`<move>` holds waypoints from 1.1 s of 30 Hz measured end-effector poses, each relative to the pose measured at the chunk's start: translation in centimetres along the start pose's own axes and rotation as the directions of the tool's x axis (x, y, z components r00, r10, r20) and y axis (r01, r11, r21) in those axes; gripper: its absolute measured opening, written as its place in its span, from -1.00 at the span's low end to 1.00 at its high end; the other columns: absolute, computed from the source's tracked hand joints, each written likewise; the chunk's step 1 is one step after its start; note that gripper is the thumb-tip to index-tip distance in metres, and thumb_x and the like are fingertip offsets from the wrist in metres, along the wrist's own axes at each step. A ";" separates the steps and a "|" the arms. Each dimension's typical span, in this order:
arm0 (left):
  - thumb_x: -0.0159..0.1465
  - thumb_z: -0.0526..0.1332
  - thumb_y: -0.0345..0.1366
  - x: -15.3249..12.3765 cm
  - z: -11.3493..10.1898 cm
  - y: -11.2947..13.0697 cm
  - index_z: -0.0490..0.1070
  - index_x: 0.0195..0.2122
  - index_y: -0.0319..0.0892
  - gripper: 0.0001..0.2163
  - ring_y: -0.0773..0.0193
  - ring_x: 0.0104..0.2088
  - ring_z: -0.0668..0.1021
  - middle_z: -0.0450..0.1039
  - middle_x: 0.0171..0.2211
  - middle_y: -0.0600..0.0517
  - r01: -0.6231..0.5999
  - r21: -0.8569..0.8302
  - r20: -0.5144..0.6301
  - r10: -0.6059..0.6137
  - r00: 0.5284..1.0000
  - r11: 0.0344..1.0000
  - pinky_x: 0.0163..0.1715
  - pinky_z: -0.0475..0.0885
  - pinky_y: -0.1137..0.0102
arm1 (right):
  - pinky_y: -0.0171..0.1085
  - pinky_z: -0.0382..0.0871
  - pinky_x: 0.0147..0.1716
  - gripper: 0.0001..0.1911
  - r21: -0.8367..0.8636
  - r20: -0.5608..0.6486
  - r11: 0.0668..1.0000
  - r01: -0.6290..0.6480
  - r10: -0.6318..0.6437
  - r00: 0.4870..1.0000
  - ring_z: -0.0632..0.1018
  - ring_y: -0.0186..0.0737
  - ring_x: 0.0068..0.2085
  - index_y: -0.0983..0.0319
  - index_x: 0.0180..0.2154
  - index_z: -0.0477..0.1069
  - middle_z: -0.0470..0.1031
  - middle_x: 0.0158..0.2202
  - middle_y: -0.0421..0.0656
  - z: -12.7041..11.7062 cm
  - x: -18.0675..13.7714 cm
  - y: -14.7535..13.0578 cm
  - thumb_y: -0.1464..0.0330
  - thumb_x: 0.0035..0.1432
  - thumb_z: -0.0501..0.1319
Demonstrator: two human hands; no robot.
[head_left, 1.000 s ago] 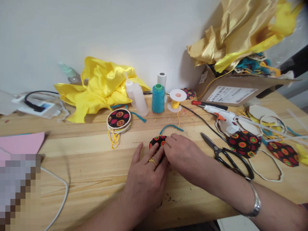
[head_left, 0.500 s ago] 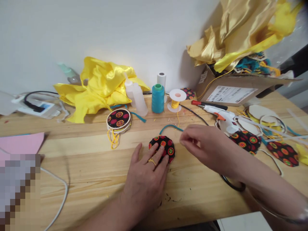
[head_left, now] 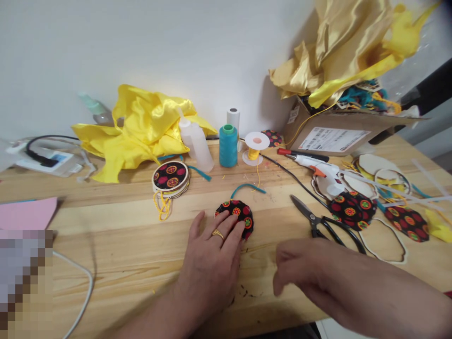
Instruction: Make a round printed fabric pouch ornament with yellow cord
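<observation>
Head view, right hand (head_left: 300,266) lower, off patterned disc (head_left: 245,213)

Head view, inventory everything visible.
Printed disc: 1, black, centre
Other discs: several, black, around
Thread cone: 1, teal, centre
Spool: 1, white, beside cone
Roll: 1, white, behind cone
Bottles: apparently 2, translucent, back
Cloths: several, yellow, gold, back
Spray bottle: 1, green, left
Box: 1, brown, right
Glue gun: 1, white, right
Scissors: 1, black, right
Device: 1, white, left
Sheet: 1, pink, left
Cords: several, teal, yellow, around
Table: 1, wooden, below
Left hand: 1, on printed disc
Right hand: 1, over table
</observation>
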State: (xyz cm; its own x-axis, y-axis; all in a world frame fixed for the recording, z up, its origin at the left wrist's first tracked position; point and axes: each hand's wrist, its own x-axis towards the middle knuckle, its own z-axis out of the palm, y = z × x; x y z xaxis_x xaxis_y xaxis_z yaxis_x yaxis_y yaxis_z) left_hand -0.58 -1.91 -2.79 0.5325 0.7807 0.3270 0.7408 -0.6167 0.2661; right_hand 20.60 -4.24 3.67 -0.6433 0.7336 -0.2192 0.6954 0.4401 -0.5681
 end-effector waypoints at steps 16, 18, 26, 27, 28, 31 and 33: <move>0.26 0.00 -0.23 0.9 0.2 0.0 0.34 0.03 -0.10 -0.66 -0.03 0.18 0.18 0.29 0.11 0.04 0.026 -0.032 0.138 -0.021 0.990 0.999 0.07 -0.04 -0.05 | -0.27 0.29 -0.33 -0.76 -0.229 -0.275 0.908 -0.351 0.285 0.918 0.50 -0.20 -0.30 0.23 -0.37 0.47 0.52 -0.38 -0.13 0.0 8.3 1.6 0.41 0.15 0.03; 0.27 -0.01 -0.23 0.9 0.2 0.0 0.32 0.04 -0.11 -0.65 -0.02 0.17 0.20 0.28 0.12 0.03 0.026 -0.034 0.162 -0.020 0.987 0.999 0.07 -0.06 -0.05 | -0.27 0.30 -0.33 -0.78 -0.254 -0.276 0.903 -0.346 0.276 0.921 0.51 -0.18 -0.29 0.23 -0.36 0.47 0.52 -0.38 -0.12 0.3 8.5 1.6 0.41 0.15 0.05; 0.28 -0.03 -0.23 0.7 0.4 -0.2 0.30 0.06 -0.13 -0.64 0.02 0.16 0.23 0.25 0.13 0.02 -0.004 -0.024 0.182 0.008 0.983 1.000 0.13 -0.18 -0.06 | -0.25 0.30 -0.37 -0.76 -0.323 -0.263 0.883 -0.340 0.262 0.929 0.52 -0.15 -0.32 0.25 -0.41 0.46 0.52 -0.41 -0.10 0.5 8.7 1.8 0.38 0.16 0.04; 0.28 -0.04 -0.23 0.6 0.4 -0.2 0.30 0.06 -0.13 -0.64 0.02 0.16 0.23 0.25 0.13 0.02 -0.006 -0.021 0.183 0.010 0.983 1.000 0.14 -0.19 -0.06 | -0.25 0.29 -0.38 -0.76 -0.335 -0.258 0.879 -0.341 0.262 0.930 0.52 -0.15 -0.33 0.25 -0.42 0.46 0.52 -0.41 -0.10 0.5 8.7 1.7 0.38 0.16 0.04; 0.28 -0.04 -0.23 0.6 0.4 -0.3 0.30 0.06 -0.13 -0.64 0.02 0.16 0.23 0.25 0.13 0.02 -0.008 -0.019 0.183 0.011 0.983 1.000 0.14 -0.21 -0.06 | -0.25 0.28 -0.39 -0.75 -0.347 -0.253 0.874 -0.339 0.261 0.932 0.52 -0.15 -0.34 0.25 -0.43 0.46 0.52 -0.42 -0.10 0.5 8.7 1.7 0.38 0.16 0.03; 0.28 -0.04 -0.23 0.7 0.5 -0.3 0.30 0.06 -0.13 -0.64 0.03 0.16 0.23 0.25 0.13 0.03 -0.012 -0.012 0.180 0.014 0.984 1.000 0.15 -0.22 -0.07 | -0.27 0.26 -0.42 -0.74 -0.371 -0.243 0.864 -0.340 0.263 0.934 0.51 -0.16 -0.36 0.25 -0.45 0.45 0.52 -0.43 -0.10 0.4 8.7 1.4 0.38 0.16 0.03; 0.29 -0.04 -0.23 0.7 0.5 -0.2 0.30 0.06 -0.14 -0.64 0.03 0.16 0.22 0.25 0.13 0.03 -0.012 -0.007 0.179 0.013 0.984 1.000 0.15 -0.23 -0.07 | -0.27 0.25 -0.44 -0.74 -0.374 -0.239 0.859 -0.351 0.277 0.931 0.51 -0.16 -0.37 0.26 -0.46 0.44 0.52 -0.44 -0.10 0.3 8.8 1.2 0.39 0.15 0.03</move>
State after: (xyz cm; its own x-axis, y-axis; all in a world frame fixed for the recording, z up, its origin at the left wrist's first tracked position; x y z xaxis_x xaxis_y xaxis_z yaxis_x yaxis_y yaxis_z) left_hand -0.16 -1.17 -3.11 0.6070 0.7778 0.1628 0.7313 -0.6269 0.2688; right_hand 15.70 2.58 0.80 -0.3299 0.9283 -0.1717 0.9426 0.3138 -0.1144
